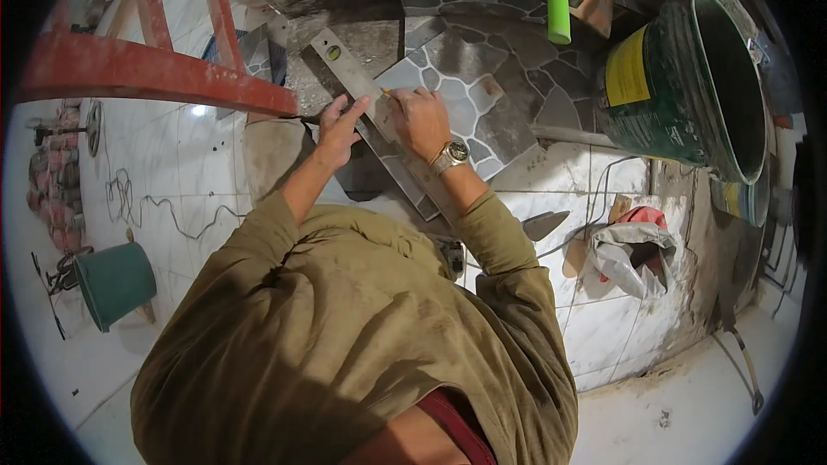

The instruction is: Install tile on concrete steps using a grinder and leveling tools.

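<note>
A long metal spirit level [351, 66] lies slantwise across a grey stone-patterned tile [450, 90] with white joint lines. My left hand [339, 131] grips the level's left edge between thumb and fingers. On the level's other side, my right hand [420, 123], wearing a wristwatch [452, 153], pinches what looks like a yellow pencil [386, 94]. Its tip points left towards the level's edge. Below my hands, the level's lower end runs down towards my lap, next to a narrow dark strip [405, 179].
A red frame [155, 77] juts in from the left. At right stands a large dark green bucket [659, 112], with a bright green handle [556, 0] nearby. A trowel [545, 224], a grey bag [633, 254] and a cable [185, 220] lie on the floor. A smaller green bucket [116, 284] is at left.
</note>
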Demonstrator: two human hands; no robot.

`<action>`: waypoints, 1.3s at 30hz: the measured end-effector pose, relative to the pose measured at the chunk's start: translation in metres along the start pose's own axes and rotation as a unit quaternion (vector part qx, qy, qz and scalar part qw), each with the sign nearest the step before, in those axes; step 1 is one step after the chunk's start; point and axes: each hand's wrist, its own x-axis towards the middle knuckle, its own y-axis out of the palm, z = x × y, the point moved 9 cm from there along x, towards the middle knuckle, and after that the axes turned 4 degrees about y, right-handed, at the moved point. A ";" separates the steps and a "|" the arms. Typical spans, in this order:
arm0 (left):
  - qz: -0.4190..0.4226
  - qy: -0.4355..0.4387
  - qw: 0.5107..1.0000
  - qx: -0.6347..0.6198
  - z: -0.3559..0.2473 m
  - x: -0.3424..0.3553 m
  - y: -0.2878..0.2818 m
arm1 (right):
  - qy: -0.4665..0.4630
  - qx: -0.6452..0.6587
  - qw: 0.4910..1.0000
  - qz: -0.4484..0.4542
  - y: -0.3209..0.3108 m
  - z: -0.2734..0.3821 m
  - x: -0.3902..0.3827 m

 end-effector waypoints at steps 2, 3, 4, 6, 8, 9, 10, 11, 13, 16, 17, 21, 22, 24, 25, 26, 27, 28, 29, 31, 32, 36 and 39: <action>-0.007 0.005 1.000 0.000 0.001 0.001 -0.003 | -0.020 -0.043 0.998 0.049 0.009 0.004 0.006; -0.007 0.007 1.000 0.003 -0.001 0.000 0.001 | -0.019 -0.045 0.998 0.048 0.010 0.000 0.009; -0.004 0.006 1.000 0.003 -0.003 -0.002 0.004 | -0.035 -0.045 0.998 0.042 0.011 0.000 0.014; -0.012 0.007 1.000 0.017 -0.009 -0.006 0.005 | -0.054 -0.044 0.997 0.037 0.008 0.004 0.017; -0.011 0.011 1.000 0.015 -0.001 0.000 0.000 | -0.068 -0.082 0.991 0.080 0.008 0.008 0.018; -0.010 0.014 1.000 0.016 0.001 0.003 -0.005 | -0.073 -0.080 0.991 0.083 -0.002 0.012 0.015; -0.020 0.016 1.000 0.012 -0.004 -0.003 -0.006 | -0.078 -0.108 0.980 0.145 -0.004 0.013 0.007; -0.008 0.021 1.000 -0.005 -0.014 -0.012 0.007 | -0.078 -0.141 0.966 0.201 -0.004 0.011 0.002; 0.003 0.025 0.999 -0.024 -0.018 -0.018 0.011 | -0.092 -0.125 0.972 0.174 -0.007 0.014 0.001; -0.022 0.026 0.999 0.008 -0.019 -0.018 0.006 | -0.112 -0.106 0.980 0.124 -0.002 0.017 0.011; -0.024 0.022 0.999 0.013 -0.023 -0.022 0.011 | -0.116 -0.103 0.983 0.100 -0.001 0.016 0.017; -0.037 0.022 0.999 0.032 -0.023 -0.018 0.014 | -0.097 -0.082 0.990 0.067 0.007 0.003 0.031; -0.034 0.025 0.999 0.031 -0.021 -0.018 0.016 | -0.108 -0.105 0.984 0.096 0.008 0.000 0.025; -0.028 0.026 0.999 -0.028 -0.015 -0.017 0.016 | -0.123 -0.130 0.976 0.128 -0.010 0.004 0.015; -0.038 0.028 0.998 -0.035 -0.014 -0.019 0.005 | -0.102 -0.171 0.954 0.223 -0.024 0.018 0.007; -0.030 0.040 0.997 -0.053 -0.016 -0.020 0.004 | -0.070 -0.217 0.923 0.311 -0.034 0.021 -0.010; -0.014 0.050 0.996 -0.070 -0.019 -0.019 0.011 | -0.063 -0.227 0.921 0.309 -0.044 0.023 -0.025; -0.003 0.048 0.996 -0.075 -0.019 -0.019 0.015 | -0.033 -0.173 0.958 0.226 -0.065 0.024 -0.033; -0.012 0.047 0.997 -0.062 -0.020 -0.020 0.011 | -0.004 -0.118 0.983 0.141 -0.085 0.022 -0.044; -0.017 0.033 0.999 -0.033 -0.025 -0.025 0.013 | 0.060 -0.088 0.989 0.102 -0.081 0.015 -0.080; -0.004 0.018 0.999 -0.031 -0.032 -0.034 0.018 | 0.116 -0.043 0.990 0.063 -0.076 0.008 -0.096; 0.005 0.005 0.999 -0.045 -0.023 -0.030 0.015 | 0.100 -0.031 0.994 -0.021 -0.058 0.020 -0.133; -0.004 -0.009 1.000 -0.012 -0.021 -0.029 0.013 | 0.123 0.007 0.990 -0.064 -0.061 0.017 -0.145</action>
